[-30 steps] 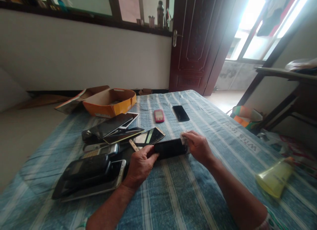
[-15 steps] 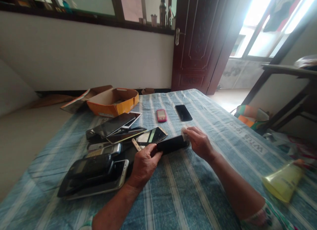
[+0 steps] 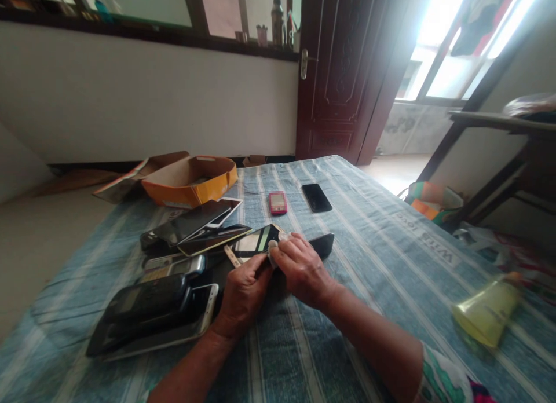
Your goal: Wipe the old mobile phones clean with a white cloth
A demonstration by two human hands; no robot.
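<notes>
left hand [image 3: 244,288] grips a phone [image 3: 323,245]. right hand [image 3: 304,270] pinches a white wad [image 3: 272,251]. pressing too hard could knock the phone loose.

- Serves as a cloth-covered table [image 3: 365,258], blue and striped.
- Carries an orange box [image 3: 191,195], far left.
- Bears piled phones [image 3: 174,268], nearer.
- Supports a pink device [image 3: 278,203] beside a black phone [image 3: 317,198].
- Holds a blurred yellow container [image 3: 486,311], perhaps a cup, right.
</notes>
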